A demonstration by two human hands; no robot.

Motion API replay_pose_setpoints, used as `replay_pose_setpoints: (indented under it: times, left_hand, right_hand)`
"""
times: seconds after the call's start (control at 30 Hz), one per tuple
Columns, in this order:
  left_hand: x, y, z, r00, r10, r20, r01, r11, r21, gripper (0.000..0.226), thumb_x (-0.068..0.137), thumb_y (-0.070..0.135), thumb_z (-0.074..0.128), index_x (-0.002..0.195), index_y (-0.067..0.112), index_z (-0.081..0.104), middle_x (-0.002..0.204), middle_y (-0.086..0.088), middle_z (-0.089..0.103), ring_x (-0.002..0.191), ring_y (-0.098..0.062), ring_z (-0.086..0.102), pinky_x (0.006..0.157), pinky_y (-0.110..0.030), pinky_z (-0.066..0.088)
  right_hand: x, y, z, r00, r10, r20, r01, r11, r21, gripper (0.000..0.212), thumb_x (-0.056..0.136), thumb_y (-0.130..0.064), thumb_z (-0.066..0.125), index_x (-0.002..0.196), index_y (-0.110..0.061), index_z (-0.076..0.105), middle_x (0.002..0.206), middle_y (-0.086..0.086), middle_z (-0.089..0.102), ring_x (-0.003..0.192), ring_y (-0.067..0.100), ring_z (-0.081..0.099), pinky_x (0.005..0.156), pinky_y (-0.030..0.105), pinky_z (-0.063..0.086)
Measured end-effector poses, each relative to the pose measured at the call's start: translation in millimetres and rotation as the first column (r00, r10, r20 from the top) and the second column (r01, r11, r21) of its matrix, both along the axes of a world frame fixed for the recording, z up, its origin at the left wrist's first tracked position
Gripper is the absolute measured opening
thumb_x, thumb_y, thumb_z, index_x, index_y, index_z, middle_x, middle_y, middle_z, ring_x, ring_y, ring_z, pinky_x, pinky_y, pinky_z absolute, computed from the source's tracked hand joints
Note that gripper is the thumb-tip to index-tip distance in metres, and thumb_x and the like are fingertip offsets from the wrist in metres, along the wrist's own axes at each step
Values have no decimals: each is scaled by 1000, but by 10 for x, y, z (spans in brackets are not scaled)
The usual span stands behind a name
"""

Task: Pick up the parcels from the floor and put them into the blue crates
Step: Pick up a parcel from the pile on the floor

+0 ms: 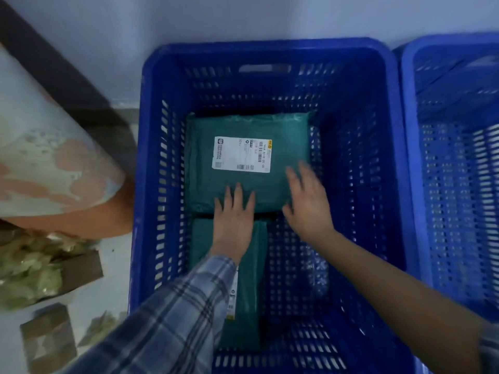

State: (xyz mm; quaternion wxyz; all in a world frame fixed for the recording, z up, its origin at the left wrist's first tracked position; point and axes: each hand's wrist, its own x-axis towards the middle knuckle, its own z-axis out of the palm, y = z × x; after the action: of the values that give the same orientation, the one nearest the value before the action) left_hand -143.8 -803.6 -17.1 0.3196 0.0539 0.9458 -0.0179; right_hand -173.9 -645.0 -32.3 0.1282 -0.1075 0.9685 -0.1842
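Lying flat at the far end of the blue crate (pixel 270 49), a green parcel (pixel 243 184) is being touched by both hands. The left hand (pixel 233 220) is being rested on the parcel's near edge with its fingers straight and spread, nothing being gripped. The right hand (pixel 307 203) is being held over the parcel's near right corner, its fingers likewise straight and apart; whether it is actually touching the wrapping cannot be told, as it is blurred. A white shipping label (pixel 241 153) is being shown face-up on the parcel, carrying barcodes, a small yellow patch at one corner and lines of small print; a code beginning "160A" is being made out only faintly, and the rest is too small to be read. A second green parcel (pixel 248 292) is being partly covered by the left forearm in its plaid sleeve (pixel 167 319), at the near left of the same crate, with a strip of its own label just being seen beside the sleeve. A second blue crate (pixel 459 184) is being seen just to the right. Cardboard pieces (pixel 48 336) and pale packets (pixel 24 271) are being seen on the floor (pixel 102 300) to the left.
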Motion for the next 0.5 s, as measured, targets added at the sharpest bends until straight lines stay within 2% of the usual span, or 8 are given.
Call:
replay_pose_setpoints:
  times: [0.03,0.07,0.13,0.17,0.23,0.37,0.43,0.5]
  left_hand:
    - [56,20,-19,999,-32,-2,32,998,-57,68,99,16,37,151,14,-7,157,-23,-1,145,-40,7,115,-51,18]
    - [81,0,-35,998,-66,-6,65,992,-104,68,99,13,35,151,13,-10,156,-24,4,144,-40,11,113,-50,22]
    - [45,-114,-40,993,-114,-3,112,976,-185,74,99,12,35,148,19,-20,155,-23,5,142,-40,15,109,-50,28]
    - [-2,-187,-37,992,-125,-2,122,969,-216,82,98,11,39,146,26,-25,156,-23,3,142,-41,15,108,-51,30]
    - [-136,-330,-43,990,-136,-21,127,963,-237,103,91,5,52,142,35,-32,156,-22,-3,142,-43,13,102,-53,38]
    - [-331,-408,-55,995,-93,-31,82,964,-255,119,83,-2,62,140,36,-35,157,-18,-7,143,-43,10,91,-53,49]
    - [-380,-395,-93,996,-74,-41,61,962,-267,118,83,-1,63,142,34,-33,158,-17,-7,143,-43,8,94,-53,47]
    - [-371,-391,-134,998,-18,-64,0,961,-277,109,86,2,59,144,28,-31,157,-18,-3,143,-42,10,100,-53,42]
  right_hand:
    - [53,-22,18,983,172,-59,-165,980,107,81,63,-13,80,137,-7,47,143,21,44,131,35,44,104,48,39]
    - [91,-37,49,944,329,-26,-316,925,212,85,60,-18,83,137,-10,48,144,18,43,133,33,44,104,49,38]
    - [133,-7,35,866,477,148,-497,799,339,93,75,-20,75,150,-17,21,158,13,15,145,31,18,114,49,23]
    - [113,11,17,851,467,240,-526,768,367,95,82,-16,68,152,-19,3,160,10,-1,147,31,4,116,49,16]
    - [6,-11,16,851,432,299,-523,751,403,97,86,-8,63,151,-19,-9,160,10,-11,147,34,-2,115,49,20]
    - [-190,-212,47,865,413,283,-499,764,409,89,86,-4,60,151,-13,0,159,17,-2,144,43,8,106,53,36]
    - [-289,-288,77,883,375,283,-464,793,395,82,86,2,55,151,-11,6,159,17,1,143,44,11,99,50,44]
    - [-350,-316,116,890,356,286,-442,830,341,73,86,3,54,149,-9,18,158,15,9,143,42,15,98,46,44]
